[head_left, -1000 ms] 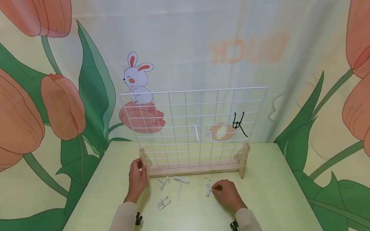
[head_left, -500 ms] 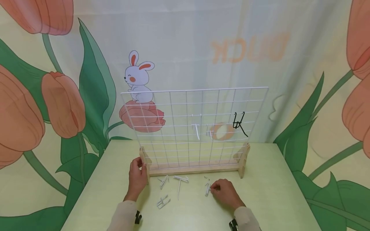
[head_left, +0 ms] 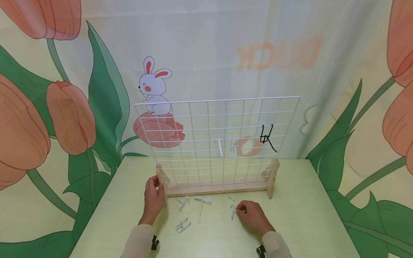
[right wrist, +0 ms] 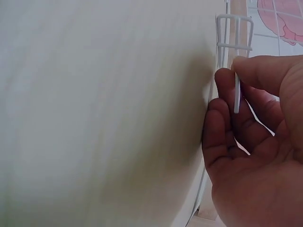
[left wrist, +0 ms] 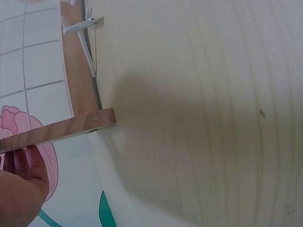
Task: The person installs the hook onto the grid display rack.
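A white wire grid panel stands in a wooden stand. My left hand grips the stand's left upright from its outer side; in the left wrist view, fingertips touch the wood, and the far side is hidden. My right hand pinches the prong of a white wire hook between thumb and index finger, low over the table in front of the grid. On the grid hang a black hook and two white hooks, one long and one short.
Between my hands, three white hooks lie on the pale table: one by the stand, a long-pronged one and a nearer one. Tiny bits lie near my right hand. A printed curtain hangs behind.
The white hook in my right hand has turned slightly, with the hand staying almost in place. My left hand keeps its place at the stand.
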The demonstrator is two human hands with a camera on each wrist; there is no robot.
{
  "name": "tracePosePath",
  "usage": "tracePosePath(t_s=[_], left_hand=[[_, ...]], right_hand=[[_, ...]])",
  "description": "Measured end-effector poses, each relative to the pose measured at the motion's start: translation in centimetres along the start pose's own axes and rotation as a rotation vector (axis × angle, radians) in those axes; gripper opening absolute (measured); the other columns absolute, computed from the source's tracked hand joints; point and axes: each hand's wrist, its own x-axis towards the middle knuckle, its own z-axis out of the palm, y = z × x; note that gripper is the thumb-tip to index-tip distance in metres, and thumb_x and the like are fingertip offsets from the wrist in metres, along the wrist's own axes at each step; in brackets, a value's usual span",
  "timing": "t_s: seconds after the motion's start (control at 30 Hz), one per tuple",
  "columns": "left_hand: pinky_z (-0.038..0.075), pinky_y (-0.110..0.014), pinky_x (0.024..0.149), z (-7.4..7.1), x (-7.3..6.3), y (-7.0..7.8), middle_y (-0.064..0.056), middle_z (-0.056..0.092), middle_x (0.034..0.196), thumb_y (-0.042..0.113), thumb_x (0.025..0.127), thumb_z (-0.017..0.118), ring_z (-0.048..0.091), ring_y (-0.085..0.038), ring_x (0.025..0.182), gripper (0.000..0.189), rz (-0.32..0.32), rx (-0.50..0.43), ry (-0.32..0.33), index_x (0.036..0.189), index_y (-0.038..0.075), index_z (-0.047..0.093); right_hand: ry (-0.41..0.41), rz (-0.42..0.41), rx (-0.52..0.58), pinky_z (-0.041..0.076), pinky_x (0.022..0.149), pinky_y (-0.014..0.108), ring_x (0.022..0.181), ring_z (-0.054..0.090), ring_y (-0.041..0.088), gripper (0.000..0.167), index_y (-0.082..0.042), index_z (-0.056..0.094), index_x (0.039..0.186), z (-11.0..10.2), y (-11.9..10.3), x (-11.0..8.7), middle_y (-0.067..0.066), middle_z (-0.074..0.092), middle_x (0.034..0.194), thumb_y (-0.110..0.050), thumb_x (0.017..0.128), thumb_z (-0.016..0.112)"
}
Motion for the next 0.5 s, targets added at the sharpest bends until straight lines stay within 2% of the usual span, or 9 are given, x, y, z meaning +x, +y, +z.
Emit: tracePosePath(t_s=[0.17,0.27,0.5], left_hand=[[0.057,-0.054,0.097,-0.04,0.00,-0.04,-0.025,0.055,0.135,0.007,0.110,0.051,0.061,-0.039,0.124,0.035,-0.001,-0.005,-0.002,0.142,-0.006,0.045],[0.057,-0.053,0.098,0.00,0.00,-0.19,-0.024,0.054,0.135,0.008,0.110,0.051,0.061,-0.038,0.125,0.035,-0.008,0.002,-0.004,0.143,-0.005,0.045],[0.057,-0.054,0.096,0.05,-0.04,-0.22,-0.025,0.055,0.134,0.010,0.110,0.051,0.061,-0.040,0.124,0.035,0.002,0.012,0.009,0.142,-0.005,0.046]], right_hand=[[0.032,0.046,0.085,0.056,0.079,0.031,0.084,0.066,0.006,0.001,-0.017,0.080,0.091,0.03,0.45,-0.06,-0.010,0.075,0.087,-0.016,0.092,0.080],[0.047,0.083,0.142,0.056,0.077,0.029,0.082,0.067,0.006,0.005,-0.019,0.081,0.091,0.16,0.81,-0.02,-0.010,0.076,0.087,-0.013,0.091,0.082],[0.109,0.124,0.175,0.052,0.072,0.026,0.078,0.066,0.006,0.008,-0.020,0.083,0.089,0.16,0.41,-0.23,-0.010,0.076,0.083,-0.012,0.088,0.082]])
